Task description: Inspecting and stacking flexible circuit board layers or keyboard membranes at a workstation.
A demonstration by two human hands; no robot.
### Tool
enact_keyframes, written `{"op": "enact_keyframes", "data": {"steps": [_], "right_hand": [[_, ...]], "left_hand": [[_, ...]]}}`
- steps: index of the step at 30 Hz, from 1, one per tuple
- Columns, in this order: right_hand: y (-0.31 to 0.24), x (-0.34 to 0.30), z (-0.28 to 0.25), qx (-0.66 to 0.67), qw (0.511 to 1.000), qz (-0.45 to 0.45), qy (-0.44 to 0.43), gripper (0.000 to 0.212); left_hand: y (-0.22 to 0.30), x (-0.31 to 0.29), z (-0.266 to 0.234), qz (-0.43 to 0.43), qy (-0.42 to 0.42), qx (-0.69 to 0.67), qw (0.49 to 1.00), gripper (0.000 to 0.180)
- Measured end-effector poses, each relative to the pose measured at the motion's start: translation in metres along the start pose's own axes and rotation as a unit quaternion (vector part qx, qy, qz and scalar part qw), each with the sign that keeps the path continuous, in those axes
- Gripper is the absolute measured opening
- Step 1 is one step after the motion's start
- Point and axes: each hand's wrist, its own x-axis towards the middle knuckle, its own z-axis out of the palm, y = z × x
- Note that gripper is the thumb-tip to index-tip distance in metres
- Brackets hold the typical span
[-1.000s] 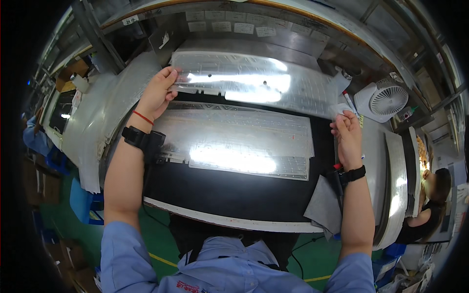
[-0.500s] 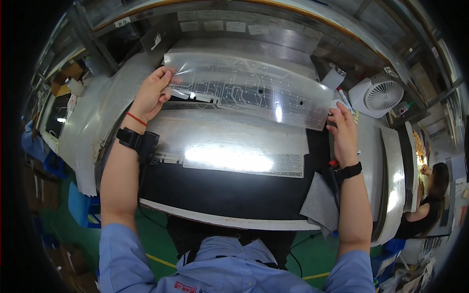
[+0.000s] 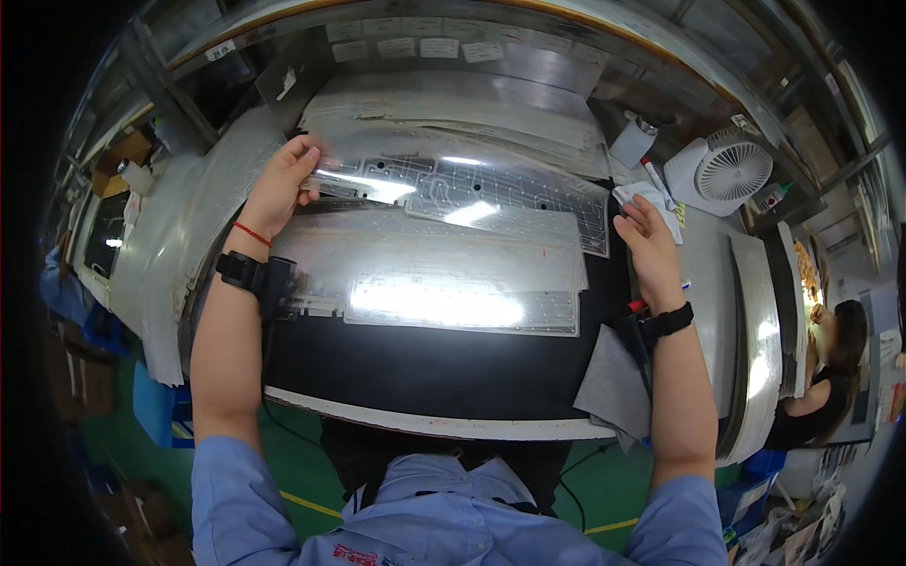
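Observation:
A clear plastic sheet printed with fine circuit lines (image 3: 514, 195) spans the far part of the bench, low over the stacked sheets and smeared by motion at its left end. My left hand (image 3: 281, 181) is at that end, thumb and forefinger closed at the edge. Beside the sheet's right end is my right hand (image 3: 651, 247), fingers apart and nothing seen in them. Nearer me, more clear circuit sheets (image 3: 453, 255) lie on the black mat (image 3: 444, 370), under strong glare.
Behind lies a wide stack of clear sheets (image 3: 453, 104). More stacks stand at the left (image 3: 179, 226) and right (image 3: 755, 330). A white fan (image 3: 722, 177), a bottle (image 3: 633, 141) and a grey cloth (image 3: 612, 382) are to the right. A co-worker (image 3: 830, 377) sits farther right.
The clear circuit sheet has come down and flattened toward the far stack. My right hand has come apart from its right end, and my left hand has shifted slightly left.

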Motion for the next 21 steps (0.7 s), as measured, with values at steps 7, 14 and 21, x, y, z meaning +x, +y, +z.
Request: {"op": "enact_keyframes", "data": {"steps": [7,14,21], "right_hand": [[-0.004,0.002,-0.004,0.063,0.994,-0.067,-0.064,0.024],[-0.009,-0.002,-0.003,0.025,0.978,-0.206,0.02,0.015],[-0.007,0.0,-0.008,0.002,0.974,-0.222,0.048,0.023]], "left_hand": [[0.0,0.002,-0.007,0.012,-0.04,-0.094,0.995,0.017],[-0.005,0.005,0.0,0.139,-0.006,-0.071,0.988,0.007],[-0.009,0.005,-0.007,0.089,0.01,-0.033,0.995,0.015]]}}
